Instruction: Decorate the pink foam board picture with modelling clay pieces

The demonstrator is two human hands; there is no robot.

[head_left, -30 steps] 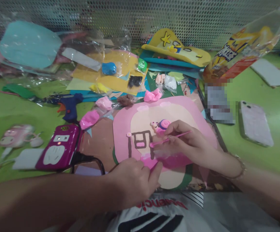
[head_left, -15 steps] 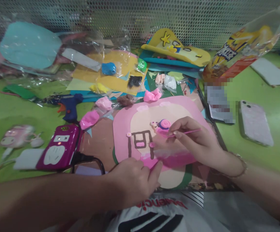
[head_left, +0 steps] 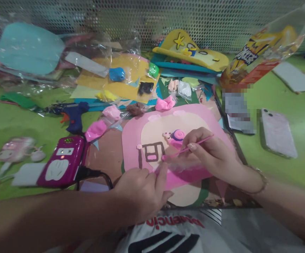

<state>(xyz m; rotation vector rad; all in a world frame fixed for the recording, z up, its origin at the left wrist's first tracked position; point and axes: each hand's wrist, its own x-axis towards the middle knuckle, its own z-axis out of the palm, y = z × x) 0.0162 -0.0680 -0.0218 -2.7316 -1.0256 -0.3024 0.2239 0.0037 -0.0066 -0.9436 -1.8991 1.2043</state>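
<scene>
A pink foam sheet (head_left: pixel 132 128) with a cream centre lies in front of me, decorated with a brown modelling-clay frame (head_left: pixel 140 160) and a pink-and-blue clay snail (head_left: pixel 179 136). My right hand (head_left: pixel 207 149) pinches a thin pink stick (head_left: pixel 180 153) between thumb and fingers. The stick's tip meets a small pink clay dot (head_left: pixel 163 158) on the frame's right side. My left hand (head_left: pixel 142 189) rests over the sheet's lower left; its index finger reaches up to the same dot, thumb apart, other fingers curled. It covers part of the sheet.
Bagged clay lumps, such as a blue one (head_left: pixel 117 74), lie behind the sheet. To the left are a glue gun (head_left: pixel 77 114) and a magenta device (head_left: pixel 63 161) with cables. On the right are a phone (head_left: pixel 278 133) and a snack bag (head_left: pixel 252 56). Yellow foam pieces (head_left: pixel 173 44) sit behind.
My left index finger has moved up to the pink dot from the sheet's lower part. The stick's tip has swung left and down from beside the snail to the dot.
</scene>
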